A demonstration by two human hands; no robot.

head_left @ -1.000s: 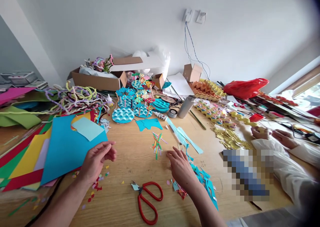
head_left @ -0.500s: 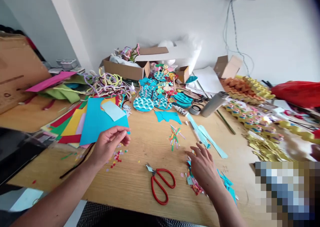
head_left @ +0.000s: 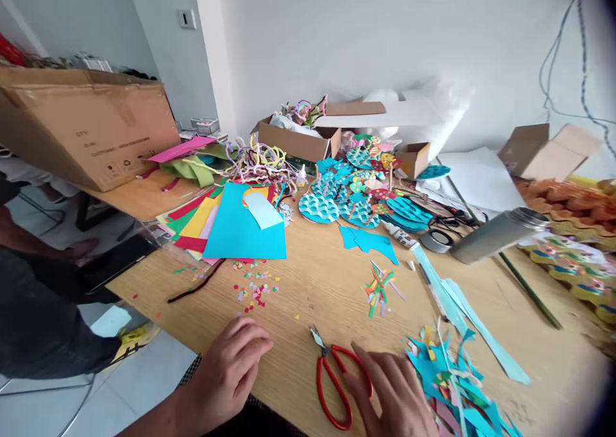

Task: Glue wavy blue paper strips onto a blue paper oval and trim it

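Note:
Red-handled scissors [head_left: 335,360] lie on the table with a small pale blue scrap at their blades. My right hand [head_left: 392,395] is over their right handle, thumb and forefinger apart on either side of it. I cannot tell whether it touches the handle. My left hand [head_left: 235,369] is closed at the table's front edge, left of the scissors. Its fingers are curled together, and anything in them is hidden. Small coloured paper dots [head_left: 257,292] are scattered beyond it. A heap of blue paper scraps [head_left: 452,373] is right of my right hand.
Coloured sheets [head_left: 245,231] are stacked at the left, with a pale blue piece [head_left: 262,210] on top. Blue scalloped crafts [head_left: 318,207] lie at the back. A metal flask [head_left: 500,235] lies at the right, near pale blue strips [head_left: 486,331]. A person's leg [head_left: 43,321] shows at the left.
My left hand has drawn back from the blue sheet toward the table edge. My right hand has moved from the scrap heap to the scissors. The view has turned left.

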